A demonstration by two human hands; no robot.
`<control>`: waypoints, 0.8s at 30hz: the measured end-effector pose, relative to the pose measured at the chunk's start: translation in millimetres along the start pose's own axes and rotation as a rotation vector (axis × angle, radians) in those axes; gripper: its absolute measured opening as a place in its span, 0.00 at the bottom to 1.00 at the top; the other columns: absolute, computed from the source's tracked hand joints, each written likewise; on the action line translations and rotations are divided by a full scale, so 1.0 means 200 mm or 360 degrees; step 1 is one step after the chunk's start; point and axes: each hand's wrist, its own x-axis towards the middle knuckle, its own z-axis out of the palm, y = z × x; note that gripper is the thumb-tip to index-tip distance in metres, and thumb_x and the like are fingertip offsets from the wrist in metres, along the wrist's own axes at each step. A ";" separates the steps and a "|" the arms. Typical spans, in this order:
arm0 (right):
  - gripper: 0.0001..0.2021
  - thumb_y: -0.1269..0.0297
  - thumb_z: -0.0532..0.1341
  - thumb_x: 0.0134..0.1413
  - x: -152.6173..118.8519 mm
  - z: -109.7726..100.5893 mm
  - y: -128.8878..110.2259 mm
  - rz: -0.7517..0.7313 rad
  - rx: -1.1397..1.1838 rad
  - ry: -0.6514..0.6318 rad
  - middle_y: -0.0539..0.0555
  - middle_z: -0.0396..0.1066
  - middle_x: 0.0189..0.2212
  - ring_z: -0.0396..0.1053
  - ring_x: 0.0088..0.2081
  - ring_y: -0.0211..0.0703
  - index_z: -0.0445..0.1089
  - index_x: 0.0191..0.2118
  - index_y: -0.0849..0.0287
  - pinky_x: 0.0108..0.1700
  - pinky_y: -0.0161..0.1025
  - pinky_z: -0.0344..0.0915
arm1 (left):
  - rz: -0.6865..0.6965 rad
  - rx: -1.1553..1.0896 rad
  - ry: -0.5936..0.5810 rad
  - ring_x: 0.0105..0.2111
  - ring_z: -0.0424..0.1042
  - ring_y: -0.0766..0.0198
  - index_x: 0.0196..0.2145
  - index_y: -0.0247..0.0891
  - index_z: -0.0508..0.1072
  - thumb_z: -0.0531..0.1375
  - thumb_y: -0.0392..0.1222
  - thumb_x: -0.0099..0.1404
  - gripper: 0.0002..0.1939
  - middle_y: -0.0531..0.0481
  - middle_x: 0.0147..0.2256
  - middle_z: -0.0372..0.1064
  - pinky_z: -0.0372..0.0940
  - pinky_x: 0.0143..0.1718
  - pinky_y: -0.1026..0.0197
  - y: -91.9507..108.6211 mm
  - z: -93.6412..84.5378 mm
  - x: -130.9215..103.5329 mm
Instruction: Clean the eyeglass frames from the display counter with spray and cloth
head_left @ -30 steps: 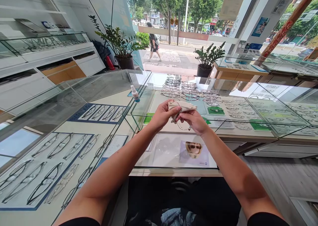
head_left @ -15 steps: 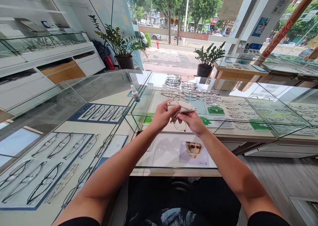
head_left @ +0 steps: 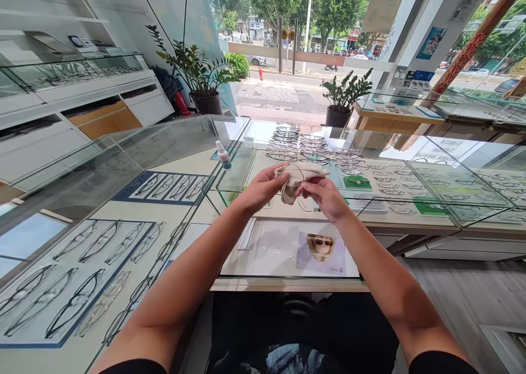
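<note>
Above the glass counter, my left hand [head_left: 266, 187] pinches a beige cloth [head_left: 308, 171] by its left end. Part of the cloth hangs down between the hands. My right hand [head_left: 324, 196] has its fingers closed on a pair of thin-rimmed glasses [head_left: 304, 203], just right of the hanging cloth. One rim shows below the right fingers, and part of the frame lies against the cloth. The rest of the glasses is hidden by cloth and fingers.
A small white spray bottle [head_left: 223, 156] stands on the glass at the left. Rows of eyeglasses [head_left: 283, 143] fill the display case ahead, with more trays [head_left: 74, 275] under glass at the left. A picture card [head_left: 321, 252] lies near the front edge. Potted plants [head_left: 337, 115] stand beyond.
My hands have moved slightly apart. The cloth has opened out and hangs lower, and the glasses have shifted a little right and up with my right hand. A passer-by outside is gone from view.
</note>
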 end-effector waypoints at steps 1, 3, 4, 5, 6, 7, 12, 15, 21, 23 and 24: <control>0.17 0.46 0.78 0.50 0.00 0.00 0.00 0.0012 0.0011 0.0006 0.55 0.81 0.31 0.70 0.36 0.45 0.83 0.30 0.56 0.41 0.45 0.66 | -0.0019 -0.0009 -0.0005 0.36 0.81 0.60 0.47 0.36 0.81 0.77 0.54 0.67 0.21 0.48 0.34 0.80 0.75 0.43 0.60 0.01 0.00 0.00; 0.17 0.47 0.77 0.51 0.00 0.00 0.00 0.0037 0.0032 0.0024 0.56 0.80 0.31 0.69 0.36 0.45 0.82 0.30 0.56 0.42 0.45 0.66 | -0.0034 -0.0014 0.0010 0.36 0.80 0.61 0.48 0.37 0.81 0.79 0.51 0.63 0.22 0.49 0.36 0.80 0.74 0.42 0.61 0.01 0.00 -0.01; 0.16 0.47 0.77 0.51 -0.01 0.01 0.00 0.0049 0.0044 0.0032 0.56 0.80 0.31 0.69 0.37 0.45 0.82 0.30 0.56 0.42 0.45 0.66 | -0.0027 -0.0010 0.0026 0.35 0.80 0.62 0.48 0.37 0.81 0.80 0.50 0.62 0.23 0.48 0.36 0.81 0.74 0.42 0.61 0.01 0.01 -0.01; 0.16 0.48 0.77 0.50 -0.01 0.01 0.00 0.0057 0.0060 0.0039 0.56 0.80 0.32 0.69 0.37 0.45 0.82 0.31 0.56 0.42 0.45 0.66 | -0.0017 -0.0004 0.0039 0.34 0.79 0.63 0.47 0.37 0.81 0.81 0.49 0.61 0.24 0.48 0.35 0.81 0.74 0.41 0.62 0.01 0.02 -0.01; 0.16 0.48 0.77 0.50 -0.01 0.02 0.01 0.0063 0.0075 0.0041 0.56 0.80 0.32 0.70 0.37 0.45 0.82 0.32 0.56 0.42 0.45 0.66 | -0.0006 0.0003 0.0047 0.33 0.79 0.63 0.46 0.36 0.80 0.81 0.49 0.60 0.24 0.48 0.34 0.81 0.74 0.39 0.62 0.00 0.03 -0.01; 0.16 0.48 0.78 0.49 -0.01 0.03 0.01 0.0067 0.0088 0.0037 0.55 0.80 0.32 0.70 0.37 0.45 0.83 0.33 0.56 0.41 0.45 0.66 | 0.0006 0.0010 0.0050 0.31 0.78 0.64 0.45 0.36 0.79 0.81 0.50 0.60 0.24 0.49 0.32 0.80 0.73 0.37 0.62 0.00 0.04 0.00; 0.16 0.49 0.78 0.50 -0.02 0.08 0.05 0.0044 0.0118 -0.0031 0.54 0.81 0.31 0.68 0.34 0.44 0.84 0.39 0.55 0.39 0.44 0.65 | 0.0046 0.0078 0.0131 0.19 0.72 0.63 0.36 0.38 0.74 0.79 0.58 0.61 0.25 0.51 0.21 0.74 0.64 0.21 0.63 -0.01 0.09 0.00; 0.16 0.48 0.77 0.52 -0.03 0.10 0.06 0.0048 0.0117 -0.0042 0.54 0.81 0.31 0.66 0.34 0.43 0.84 0.37 0.55 0.38 0.44 0.63 | 0.0114 0.0138 0.0282 0.15 0.68 0.64 0.33 0.39 0.71 0.76 0.64 0.65 0.27 0.53 0.18 0.71 0.62 0.18 0.63 -0.04 0.09 0.00; 0.17 0.46 0.78 0.50 -0.01 0.07 0.05 0.0080 0.0091 0.0021 0.56 0.80 0.33 0.65 0.34 0.43 0.82 0.32 0.56 0.41 0.44 0.64 | 0.0080 0.0103 0.0364 0.22 0.72 0.64 0.32 0.37 0.74 0.72 0.73 0.65 0.32 0.50 0.23 0.73 0.70 0.27 0.61 -0.08 0.06 0.02; 0.17 0.47 0.78 0.49 0.00 0.04 0.05 0.0082 0.0159 0.0081 0.55 0.80 0.34 0.65 0.35 0.42 0.81 0.32 0.55 0.41 0.44 0.64 | 0.0101 0.0039 0.0456 0.26 0.72 0.66 0.32 0.37 0.75 0.75 0.72 0.61 0.33 0.51 0.26 0.74 0.71 0.32 0.63 -0.08 0.05 0.03; 0.17 0.47 0.78 0.49 0.00 0.03 0.04 0.0076 0.0199 0.0112 0.55 0.80 0.34 0.65 0.35 0.42 0.80 0.33 0.55 0.41 0.44 0.64 | 0.0109 0.0009 0.0498 0.27 0.72 0.67 0.32 0.37 0.76 0.76 0.71 0.59 0.33 0.51 0.27 0.74 0.71 0.33 0.63 -0.09 0.04 0.04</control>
